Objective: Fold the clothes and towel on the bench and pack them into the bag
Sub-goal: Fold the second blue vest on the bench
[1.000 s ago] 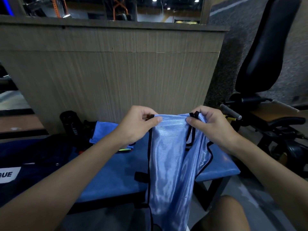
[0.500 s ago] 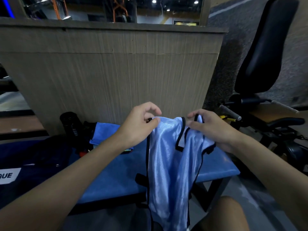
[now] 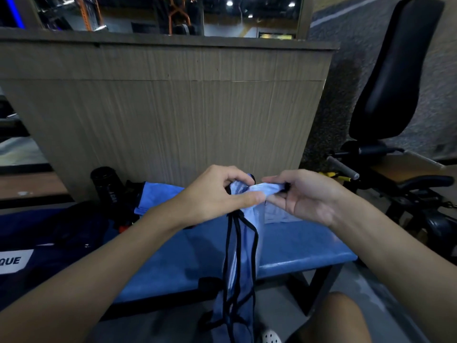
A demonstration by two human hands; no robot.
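A shiny light-blue vest [image 3: 241,256] with black trim hangs in front of the blue bench [image 3: 296,246], folded lengthwise into a narrow strip. My left hand [image 3: 217,194] pinches its top edge with thumb and curled fingers. My right hand [image 3: 301,194] holds the other top corner, fingers partly straight, touching the left thumb. A blue towel [image 3: 158,194] lies on the bench behind my left hand. The dark navy bag [image 3: 44,243] with a white label sits at the left on the bench.
A black bottle [image 3: 106,186] stands against the wooden partition [image 3: 173,115] behind the bench. A black exercise machine [image 3: 395,144] with a padded seat stands to the right. My knee [image 3: 336,318] and a white shoe [image 3: 270,336] are below.
My hands have come together, bringing the two shoulder ends of the vest against each other. The vest, spread wide before, now hangs as a narrow doubled strip.
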